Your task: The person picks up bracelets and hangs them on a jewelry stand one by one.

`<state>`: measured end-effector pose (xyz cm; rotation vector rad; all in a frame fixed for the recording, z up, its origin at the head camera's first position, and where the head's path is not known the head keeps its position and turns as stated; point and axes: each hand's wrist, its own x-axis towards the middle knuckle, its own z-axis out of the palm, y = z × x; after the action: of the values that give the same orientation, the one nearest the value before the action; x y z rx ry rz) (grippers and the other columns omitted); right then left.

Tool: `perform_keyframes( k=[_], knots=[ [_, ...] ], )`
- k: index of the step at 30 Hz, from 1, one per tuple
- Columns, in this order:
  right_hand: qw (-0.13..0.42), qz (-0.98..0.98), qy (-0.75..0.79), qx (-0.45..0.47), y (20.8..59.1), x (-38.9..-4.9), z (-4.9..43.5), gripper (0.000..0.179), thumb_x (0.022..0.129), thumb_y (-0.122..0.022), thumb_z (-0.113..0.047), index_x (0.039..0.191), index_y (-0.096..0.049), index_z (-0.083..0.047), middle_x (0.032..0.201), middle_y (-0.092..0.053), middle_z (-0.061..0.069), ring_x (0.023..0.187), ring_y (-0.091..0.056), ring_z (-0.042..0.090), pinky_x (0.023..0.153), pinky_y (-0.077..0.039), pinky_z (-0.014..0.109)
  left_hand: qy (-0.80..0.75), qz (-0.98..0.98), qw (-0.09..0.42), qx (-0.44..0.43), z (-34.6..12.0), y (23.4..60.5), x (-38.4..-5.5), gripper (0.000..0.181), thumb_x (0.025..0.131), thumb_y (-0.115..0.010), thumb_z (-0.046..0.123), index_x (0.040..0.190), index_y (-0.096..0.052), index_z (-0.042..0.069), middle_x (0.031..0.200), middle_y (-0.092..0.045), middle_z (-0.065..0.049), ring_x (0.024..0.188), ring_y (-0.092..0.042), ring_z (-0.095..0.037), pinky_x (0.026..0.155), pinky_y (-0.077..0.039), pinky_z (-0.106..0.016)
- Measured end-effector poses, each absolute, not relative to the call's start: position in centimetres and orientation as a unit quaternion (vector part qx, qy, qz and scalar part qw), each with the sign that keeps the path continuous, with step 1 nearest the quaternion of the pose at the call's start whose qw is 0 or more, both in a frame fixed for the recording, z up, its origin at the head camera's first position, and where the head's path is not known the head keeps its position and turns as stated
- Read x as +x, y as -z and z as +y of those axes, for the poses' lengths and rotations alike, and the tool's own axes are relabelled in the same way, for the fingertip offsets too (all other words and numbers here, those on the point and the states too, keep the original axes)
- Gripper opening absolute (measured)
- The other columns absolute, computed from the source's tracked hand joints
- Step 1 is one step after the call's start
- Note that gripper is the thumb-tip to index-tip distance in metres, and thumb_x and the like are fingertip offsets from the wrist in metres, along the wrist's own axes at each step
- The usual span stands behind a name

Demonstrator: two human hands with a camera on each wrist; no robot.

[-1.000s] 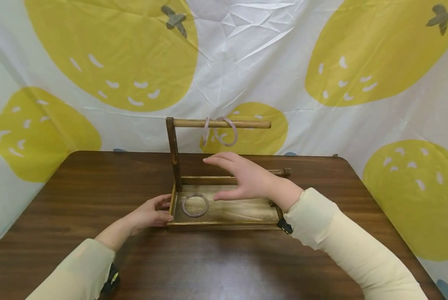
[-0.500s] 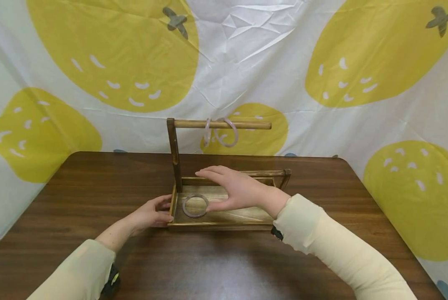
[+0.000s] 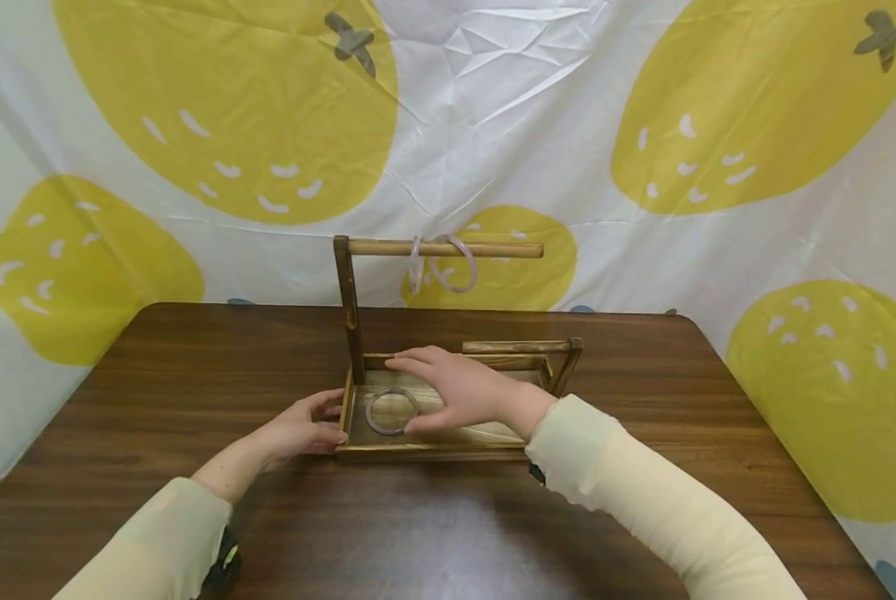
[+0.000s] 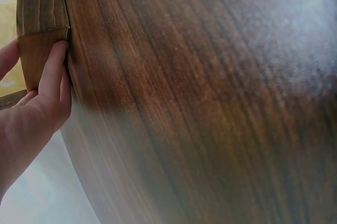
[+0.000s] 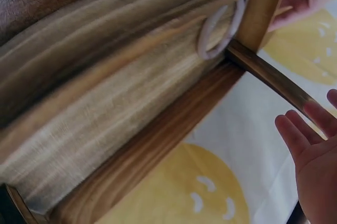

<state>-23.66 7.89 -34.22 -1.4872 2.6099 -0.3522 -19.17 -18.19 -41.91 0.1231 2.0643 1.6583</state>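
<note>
A wooden jewelry stand with a shallow tray base (image 3: 432,454) stands on the table. One pale mauve bangle (image 3: 391,412) lies flat at the tray's left end. Two similar bangles (image 3: 470,283) hang from the upper bar (image 3: 508,250). My left hand (image 3: 297,429) holds the tray's left end, its fingertips on the end wall in the left wrist view. Above the tray, my right hand (image 3: 463,392) hovers with thumb and fingers spread. Its thumb overlaps the lying bangle's right edge in the head view, but the right wrist view shows hand and bangle apart.
A left post (image 3: 348,308) carries the upper bar. A lower bar (image 3: 518,346) on a short right post (image 3: 568,367) runs behind the right hand. Dark wooden tabletop (image 3: 215,367) surrounds the stand. A white curtain with yellow fruit prints (image 3: 493,150) hangs behind the table.
My right hand has moved left and down over the tray, bringing its thumb towards the lying bangle. The lower bar shows more now. My left hand and the hanging bangles stay put.
</note>
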Motion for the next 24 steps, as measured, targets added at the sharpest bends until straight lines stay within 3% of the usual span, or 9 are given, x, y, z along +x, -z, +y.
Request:
perform_keyframes(
  k=[9,15,24],
  knots=[
    [0.077,0.868,0.071,-0.485,36.6,-24.3,7.1,0.086,0.083,-0.062,-0.054,0.150,-0.022,-0.018,0.155,-0.023,0.008,0.140,-0.026,0.025,0.108,-0.038,0.040,-0.600,0.761,0.245,0.038,-18.3,41.9,-19.3,0.075,0.089,-0.057,0.002,0.148,-0.011,-0.003,0.144,-0.025,-0.034,0.108,-0.057,-0.026,0.092,-0.051,-0.043],
    [0.093,0.875,0.068,-0.470,37.8,-24.8,6.5,0.087,0.083,-0.061,-0.056,0.150,-0.019,-0.022,0.155,-0.023,0.008,0.140,-0.025,0.028,0.106,-0.040,0.041,-0.601,0.760,0.244,0.038,-18.4,41.8,-19.3,0.075,0.089,-0.057,0.001,0.148,-0.011,-0.003,0.145,-0.025,-0.034,0.107,-0.057,-0.025,0.092,-0.051,-0.042],
    [0.109,0.876,0.073,-0.465,39.0,-24.9,6.0,0.086,0.083,-0.061,-0.055,0.150,-0.022,-0.017,0.153,-0.024,0.011,0.138,-0.028,0.028,0.107,-0.038,0.044,-0.602,0.759,0.246,0.040,-18.2,41.6,-19.0,0.075,0.089,-0.057,0.001,0.148,-0.011,-0.003,0.145,-0.024,-0.035,0.107,-0.057,-0.024,0.092,-0.051,-0.042]
  ],
)
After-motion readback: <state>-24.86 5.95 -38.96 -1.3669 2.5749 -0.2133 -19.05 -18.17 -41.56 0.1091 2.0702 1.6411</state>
